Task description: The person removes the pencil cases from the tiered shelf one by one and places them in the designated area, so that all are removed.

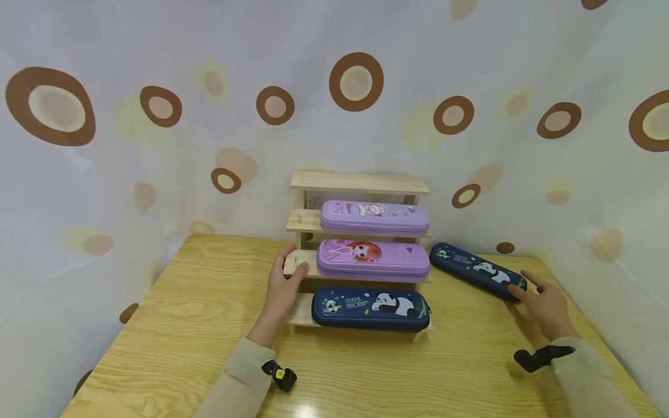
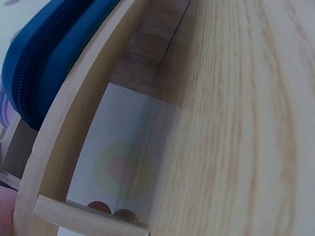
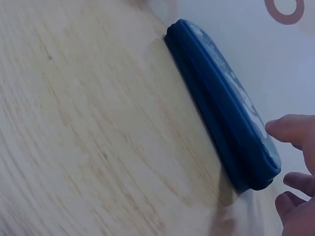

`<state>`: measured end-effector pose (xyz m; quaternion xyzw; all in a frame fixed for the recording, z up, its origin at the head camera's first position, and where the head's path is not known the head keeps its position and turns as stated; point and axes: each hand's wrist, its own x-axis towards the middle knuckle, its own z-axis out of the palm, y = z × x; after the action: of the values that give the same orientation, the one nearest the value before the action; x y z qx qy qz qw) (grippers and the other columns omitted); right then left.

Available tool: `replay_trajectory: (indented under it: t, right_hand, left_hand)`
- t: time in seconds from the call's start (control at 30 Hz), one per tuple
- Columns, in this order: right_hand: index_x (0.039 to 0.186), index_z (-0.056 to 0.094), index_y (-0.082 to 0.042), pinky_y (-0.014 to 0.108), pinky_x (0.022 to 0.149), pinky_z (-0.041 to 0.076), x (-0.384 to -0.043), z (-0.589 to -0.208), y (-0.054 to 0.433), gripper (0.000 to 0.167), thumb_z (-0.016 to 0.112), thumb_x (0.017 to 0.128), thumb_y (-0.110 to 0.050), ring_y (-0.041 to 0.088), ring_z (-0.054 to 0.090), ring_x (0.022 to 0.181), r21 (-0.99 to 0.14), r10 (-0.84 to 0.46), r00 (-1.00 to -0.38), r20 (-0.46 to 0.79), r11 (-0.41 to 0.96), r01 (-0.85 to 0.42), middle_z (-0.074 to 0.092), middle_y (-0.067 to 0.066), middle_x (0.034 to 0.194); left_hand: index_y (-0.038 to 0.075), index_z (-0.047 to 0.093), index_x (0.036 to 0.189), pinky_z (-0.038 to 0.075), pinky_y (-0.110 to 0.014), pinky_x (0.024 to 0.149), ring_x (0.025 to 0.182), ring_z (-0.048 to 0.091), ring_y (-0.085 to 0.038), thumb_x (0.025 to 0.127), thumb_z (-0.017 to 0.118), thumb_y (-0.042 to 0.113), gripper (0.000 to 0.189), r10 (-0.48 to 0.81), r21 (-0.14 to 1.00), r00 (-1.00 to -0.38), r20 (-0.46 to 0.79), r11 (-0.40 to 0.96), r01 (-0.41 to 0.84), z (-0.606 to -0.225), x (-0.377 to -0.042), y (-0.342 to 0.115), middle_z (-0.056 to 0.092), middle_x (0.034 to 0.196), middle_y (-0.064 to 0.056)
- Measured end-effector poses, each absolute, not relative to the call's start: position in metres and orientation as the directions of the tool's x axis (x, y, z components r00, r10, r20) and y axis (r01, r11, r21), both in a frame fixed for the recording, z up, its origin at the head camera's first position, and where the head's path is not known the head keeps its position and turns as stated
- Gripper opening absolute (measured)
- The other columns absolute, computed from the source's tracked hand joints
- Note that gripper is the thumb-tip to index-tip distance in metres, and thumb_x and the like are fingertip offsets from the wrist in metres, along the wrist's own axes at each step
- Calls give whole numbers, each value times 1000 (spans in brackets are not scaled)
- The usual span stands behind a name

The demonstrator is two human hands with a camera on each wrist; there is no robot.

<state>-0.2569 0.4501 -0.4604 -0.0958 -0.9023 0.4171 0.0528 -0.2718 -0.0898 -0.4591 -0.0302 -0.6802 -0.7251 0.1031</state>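
My left hand (image 1: 282, 283) grips the left end of a middle step of a stepped wooden rack (image 1: 298, 262), thumb on top of the board. At the right, my right hand (image 1: 546, 302) pinches the near end of a navy panda pencil case (image 1: 478, 271), which lies slantwise beside the rack. In the right wrist view, one fingertip (image 3: 276, 129) touches the case's top (image 3: 231, 108); other fingers curl by its end. On the rack sit a light purple rabbit pencil case (image 1: 374, 216), a purple pencil case with a girl (image 1: 373, 259) and another navy panda pencil case (image 1: 371, 309).
The rack's top board (image 1: 360, 182) is bare. A wooden table (image 1: 209, 325) carries everything. Behind and at both sides hangs a white sheet (image 1: 313, 139) with brown rings. Each wrist wears a black camera (image 1: 279, 375).
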Motion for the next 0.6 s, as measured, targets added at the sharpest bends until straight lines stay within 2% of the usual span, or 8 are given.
replay_trajectory:
  t: [0.03,0.1,0.2,0.27,0.33,0.43,0.5,0.6]
  right_hand:
    - [155,23,-3,37,68,48,-256,-459,450,79,57,98,-45,58,21,135,-771,225,-974,26,625,124,11,40,153]
    - [155,22,-4,49,85,49,-254,-456,449,78,57,98,-44,59,16,136,-786,230,-972,49,609,105,9,38,154]
    - [156,22,-6,67,99,32,-252,-452,445,77,56,98,-44,56,14,138,-811,233,-970,70,579,80,8,34,157]
    - [156,23,-7,58,102,37,-251,-450,443,76,57,98,-44,53,16,139,-811,242,-967,83,580,76,12,31,157]
    - [156,25,-7,35,100,43,-250,-449,440,76,56,98,-45,50,19,140,-810,252,-963,91,582,76,18,29,157]
    - [154,29,-6,9,80,41,-251,-447,435,74,57,98,-45,45,28,137,-803,270,-955,121,592,66,33,28,152]
    - [154,33,-7,3,74,37,-252,-446,431,72,57,98,-45,33,38,133,-806,277,-950,146,590,48,44,22,146]
    - [153,35,-10,3,75,39,-253,-442,423,69,59,98,-42,8,49,117,-811,249,-947,202,584,-19,56,9,136]
  left_hand:
    - [16,40,147,34,-41,111,134,39,-25,98,61,17,53,-107,980,-977,184,-53,190,-459,-272,-90,36,151,-5]
    - [16,40,147,34,-41,110,133,40,-25,98,61,17,53,-104,980,-977,185,-56,192,-458,-273,-89,36,151,-5]
    - [16,40,147,34,-41,110,132,41,-24,98,61,17,53,-103,979,-977,187,-58,194,-458,-273,-89,36,151,-5]
    - [15,40,147,34,-40,110,132,41,-23,98,61,16,53,-103,979,-977,187,-58,194,-457,-273,-89,37,150,-5]
    - [16,40,147,34,-39,111,132,41,-22,98,61,16,53,-104,980,-977,186,-54,192,-457,-273,-89,37,150,-4]
    - [16,40,147,32,-39,112,134,39,-21,98,60,16,52,-104,981,-978,182,-47,188,-457,-273,-89,37,150,-4]
    - [16,40,147,32,-40,112,135,38,-21,98,60,17,52,-105,982,-978,182,-38,187,-458,-272,-89,37,151,-4]
    - [17,40,147,30,-42,113,137,35,-21,99,60,19,52,-103,982,-978,183,-25,187,-459,-273,-90,35,152,-3]
